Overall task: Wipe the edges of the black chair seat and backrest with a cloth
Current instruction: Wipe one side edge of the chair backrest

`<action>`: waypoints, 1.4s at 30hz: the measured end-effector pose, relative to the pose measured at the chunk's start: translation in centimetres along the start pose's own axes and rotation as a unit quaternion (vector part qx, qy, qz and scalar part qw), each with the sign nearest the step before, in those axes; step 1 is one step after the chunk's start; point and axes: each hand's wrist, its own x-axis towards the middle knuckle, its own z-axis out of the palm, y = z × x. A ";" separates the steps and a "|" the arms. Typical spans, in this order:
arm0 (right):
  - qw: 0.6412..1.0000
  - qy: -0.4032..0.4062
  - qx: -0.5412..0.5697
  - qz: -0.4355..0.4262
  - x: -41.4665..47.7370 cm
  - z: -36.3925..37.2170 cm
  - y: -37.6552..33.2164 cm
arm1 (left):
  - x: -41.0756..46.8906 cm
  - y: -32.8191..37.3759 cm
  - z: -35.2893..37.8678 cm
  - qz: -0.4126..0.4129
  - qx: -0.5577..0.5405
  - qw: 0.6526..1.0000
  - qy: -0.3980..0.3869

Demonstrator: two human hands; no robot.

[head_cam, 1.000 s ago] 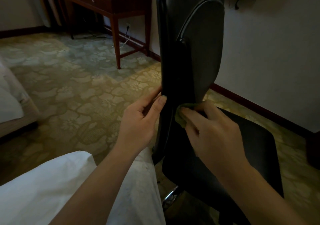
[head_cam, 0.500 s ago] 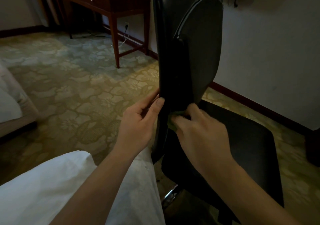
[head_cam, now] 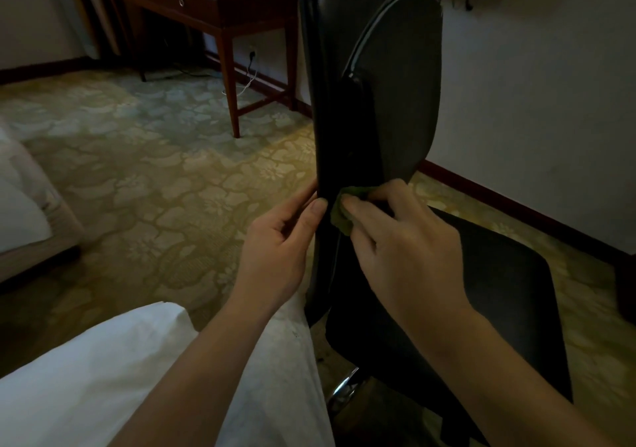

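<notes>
A black chair stands in front of me, its tall backrest [head_cam: 375, 78] seen nearly edge-on and its seat [head_cam: 499, 295] spreading to the right. My left hand [head_cam: 278, 243] grips the backrest's near edge low down, thumb on the front face. My right hand [head_cam: 402, 243] holds a small green cloth [head_cam: 340, 216] and presses it against the lower backrest, just right of my left thumb. Most of the cloth is hidden under my fingers.
A dark wooden desk [head_cam: 220, 9] with small items stands at the back left. A bed corner [head_cam: 20, 212] is at the far left, and white fabric [head_cam: 103, 377] covers my lap. Patterned carpet lies to the left; a wall with dark skirting runs along the right.
My right hand slid the cloth down along the lower backrest and then back up a little. My left hand kept its grip on the backrest edge.
</notes>
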 end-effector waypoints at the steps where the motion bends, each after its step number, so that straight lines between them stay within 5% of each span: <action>1: 1.000 -0.015 -0.002 0.005 -0.2 0.2 0.0 | 0.0 0.0 0.0 0.000 0.002 1.000 -0.001; 7: 0.986 -0.162 -0.008 0.021 -2.9 1.3 0.5 | 0.0 -0.1 0.1 -0.005 -0.004 1.000 -0.003; 16: 1.000 0.015 0.010 0.003 0.1 -0.3 0.4 | 0.0 -0.2 0.0 -0.004 -0.004 1.000 0.000; 21: 1.000 -0.010 0.025 0.007 -0.5 0.2 0.5 | 0.1 -0.2 0.0 0.000 -0.003 1.000 0.003; 27: 0.989 -0.143 -0.005 0.028 -3.1 0.9 0.5 | 0.0 -0.1 0.1 -0.004 -0.013 1.000 0.000; 34: 1.000 -0.007 -0.001 0.013 -1.1 -0.4 0.2 | -0.1 -0.2 0.2 0.000 -0.011 1.000 0.003; 42: 0.995 -0.081 -0.028 0.052 -1.5 1.1 -0.8 | 0.0 0.1 0.1 0.005 -0.003 1.000 0.000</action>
